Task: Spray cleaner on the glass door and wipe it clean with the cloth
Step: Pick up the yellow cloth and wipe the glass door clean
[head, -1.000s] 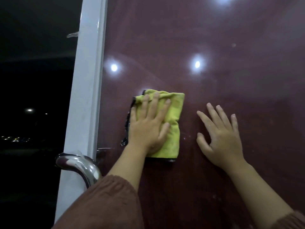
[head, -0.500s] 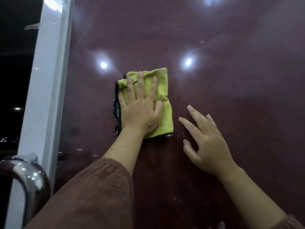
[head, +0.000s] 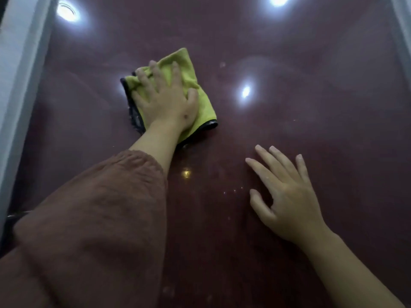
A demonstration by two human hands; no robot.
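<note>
The dark reddish glass door (head: 311, 107) fills the view and reflects several ceiling lights. A folded yellow-green cloth (head: 195, 92) with a dark edge lies flat against the glass, left of centre. My left hand (head: 165, 101) presses on the cloth with spread, straight fingers; its brown sleeve covers the lower left. My right hand (head: 287, 196) rests flat on the bare glass to the lower right of the cloth, fingers spread, holding nothing. No spray bottle is in view.
The pale door frame (head: 17, 85) runs up the left edge, and a strip of frame (head: 402, 41) shows at the top right. Small specks and smears dot the glass between and below my hands.
My left hand has slid the cloth up the glass and tilted it. My view has shifted right and upward, so the metal handle is out of sight. My right hand stays flat on the glass.
</note>
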